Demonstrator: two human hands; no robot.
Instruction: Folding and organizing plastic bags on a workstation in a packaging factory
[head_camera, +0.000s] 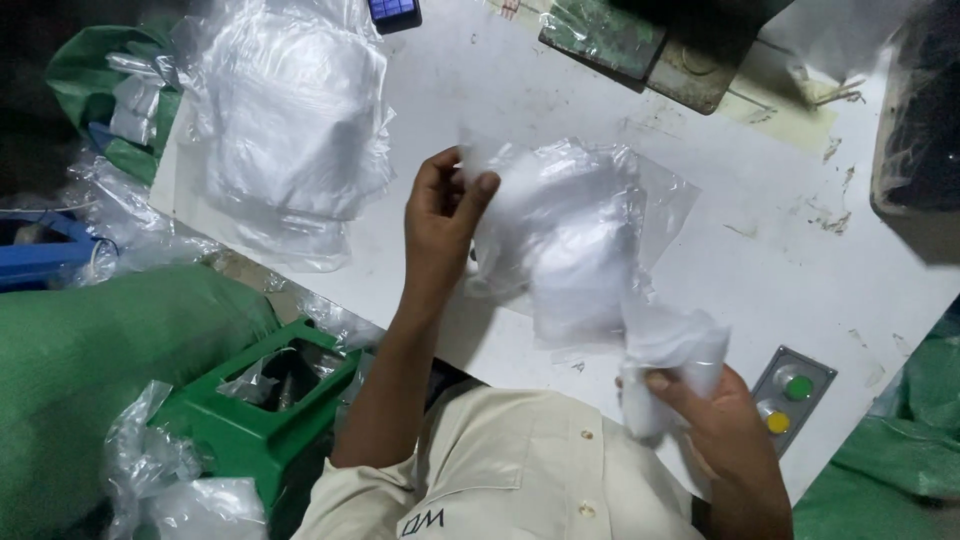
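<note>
My left hand (440, 215) pinches the top edge of a clear plastic bag (575, 235) that holds a white folded item. The bag hangs open above the white table (760, 250). My right hand (725, 425) grips a bunched white fabric piece (675, 355) at the bag's lower end, close to my chest. Whether the fabric is partly inside the bag is unclear.
A pile of bagged white items (290, 130) lies on the table's left part. A green stool (265, 400) and green sacks (90, 370) stand to the left. A small box with green and yellow buttons (793, 392) sits at the table's near edge. Dark equipment (650, 40) is at the back.
</note>
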